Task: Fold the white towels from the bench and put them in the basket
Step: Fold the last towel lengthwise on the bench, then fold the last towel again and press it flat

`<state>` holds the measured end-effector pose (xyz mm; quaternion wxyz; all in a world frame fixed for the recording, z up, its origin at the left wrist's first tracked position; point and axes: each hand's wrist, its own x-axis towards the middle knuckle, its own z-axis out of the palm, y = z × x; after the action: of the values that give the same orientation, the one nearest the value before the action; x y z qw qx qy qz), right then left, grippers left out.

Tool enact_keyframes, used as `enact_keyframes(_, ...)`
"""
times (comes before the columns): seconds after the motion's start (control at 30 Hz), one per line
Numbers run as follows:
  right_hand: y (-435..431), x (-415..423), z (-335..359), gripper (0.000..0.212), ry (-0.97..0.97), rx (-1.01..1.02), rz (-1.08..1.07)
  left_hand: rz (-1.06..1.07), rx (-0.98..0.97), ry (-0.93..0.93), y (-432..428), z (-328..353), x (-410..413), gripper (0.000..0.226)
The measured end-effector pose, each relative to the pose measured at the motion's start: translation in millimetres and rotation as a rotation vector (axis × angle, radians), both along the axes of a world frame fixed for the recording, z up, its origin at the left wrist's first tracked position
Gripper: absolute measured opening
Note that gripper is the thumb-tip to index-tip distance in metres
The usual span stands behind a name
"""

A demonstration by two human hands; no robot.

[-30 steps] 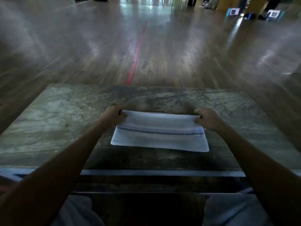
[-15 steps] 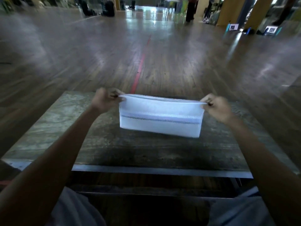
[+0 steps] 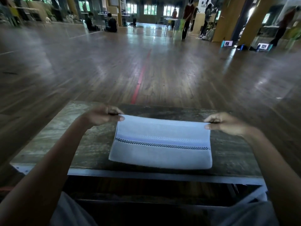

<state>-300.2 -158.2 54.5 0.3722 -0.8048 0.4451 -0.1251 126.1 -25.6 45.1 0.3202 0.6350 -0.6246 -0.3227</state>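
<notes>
A folded white towel with a dark checkered stripe hangs stretched between my hands over the worn bench top. My left hand pinches its upper left corner. My right hand pinches the upper right corner. The towel's lower edge reaches near the bench's front edge; whether it touches the surface I cannot tell. No basket is in view.
The bench's metal front rail runs across below the towel, with my knees under it. Beyond the bench lies an open wooden floor with a red line. Several people and pillars stand far off at the back.
The towel lay flat on the bench a second ago. Both hands lifted it by its far corners, and now it hangs lower and nearer to me.
</notes>
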Motion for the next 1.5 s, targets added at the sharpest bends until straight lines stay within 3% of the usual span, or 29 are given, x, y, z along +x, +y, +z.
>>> enact_keyframes(0.13,-3.7,3.8,-5.7,0.014,-0.064,-0.091,-0.087,0.019,-0.137,-0.027,-6.7,-7.8,-4.5,0.013)
enact_keyframes(0.27,-1.9,15.6,-16.4,0.017,-0.151,-0.232,-0.178,0.242,-0.322,-0.250,-13.4,-23.9,-5.2,0.006)
enact_keyframes(0.33,1.5,20.2,-34.3,0.021,-0.076,-0.313,-0.153,0.238,-0.276,-0.402,-11.6,-42.2,-3.3,0.007)
enact_keyframes(0.43,7.0,16.6,-78.5,0.028,0.166,-0.407,0.064,0.023,-0.206,-0.570,1.7,-73.2,-4.9,0.024)
enact_keyframes(0.5,15.7,9.8,-104.1,0.032,0.260,-0.335,0.183,-0.106,-0.132,-0.689,13.2,-94.2,-5.9,0.048)
enact_keyframes(0.57,23.3,4.3,-117.4,0.035,0.317,-0.246,0.235,-0.176,-0.089,-0.752,26.6,-107.9,-8.3,0.054)
enact_keyframes(0.6,24.9,2.0,-118.6,0.034,0.336,-0.210,0.269,-0.204,-0.097,-0.777,32.6,-112.0,-8.7,0.049)
enact_keyframes(0.7,30.1,1.5,-105.6,0.003,0.466,-0.166,0.355,-0.198,-0.173,-0.861,40.3,-110.9,-11.4,0.040)
enact_keyframes(0.8,28.9,19.0,-94.0,0.016,0.422,-0.338,0.234,-0.054,-0.211,-0.794,33.1,-100.0,-41.8,0.048)
enact_keyframes(0.9,35.6,74.3,-96.1,0.017,0.297,-0.525,0.007,0.061,-0.236,-0.683,3.5,-106.3,-92.0,0.060)
enact_keyframes(1.0,45.7,126.8,-124.8,0.040,0.276,-0.456,-0.109,0.095,-0.077,-0.726,-25.3,-129.7,-136.9,0.056)
enact_keyframes(1.17,45.1,120.4,-160.3,0.083,0.438,-0.391,-0.018,0.080,0.035,-0.808,-27.3,-155.5,-126.2,0.062)
enact_keyframes(1.3,24.3,78.8,-160.0,0.090,0.476,-0.396,-0.101,0.177,0.104,-0.791,-17.5,-153.6,-92.9,0.063)
enact_keyframes(1.5,15.4,39.3,-159.6,0.074,0.524,-0.317,-0.168,0.272,0.175,-0.651,8.3,-150.9,-62.0,0.064)
